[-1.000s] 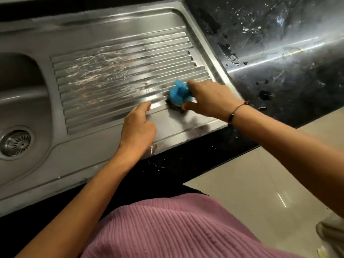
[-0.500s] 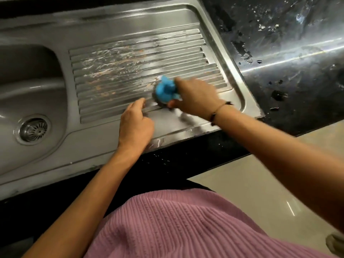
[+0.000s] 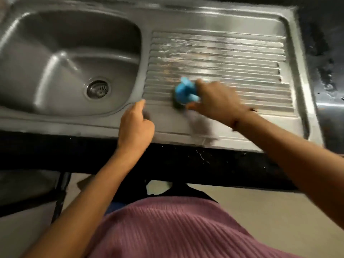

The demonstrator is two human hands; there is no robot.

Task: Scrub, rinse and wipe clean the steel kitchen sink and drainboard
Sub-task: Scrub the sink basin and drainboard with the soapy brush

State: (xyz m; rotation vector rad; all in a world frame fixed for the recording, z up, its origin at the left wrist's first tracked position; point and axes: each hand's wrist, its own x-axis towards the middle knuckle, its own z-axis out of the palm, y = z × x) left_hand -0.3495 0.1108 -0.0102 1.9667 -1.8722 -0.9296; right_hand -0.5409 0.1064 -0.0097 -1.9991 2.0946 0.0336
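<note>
Your right hand (image 3: 217, 103) has slid the blue scrubber (image 3: 186, 92) leftward along the drainboard (image 3: 242, 71), fingers clamped on it, left hand (image 3: 135, 125) loosely curled on the steel rim.

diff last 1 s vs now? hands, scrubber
The right hand has slid the blue scrubber leftward along the near ribs of the drainboard, toward the sink basin. The camera view also swung, so the whole basin and drain strainer now show. Unchanged: same grip on the scrubber, left hand resting on the near flat edge, residue streaks on the far ribs.
</note>
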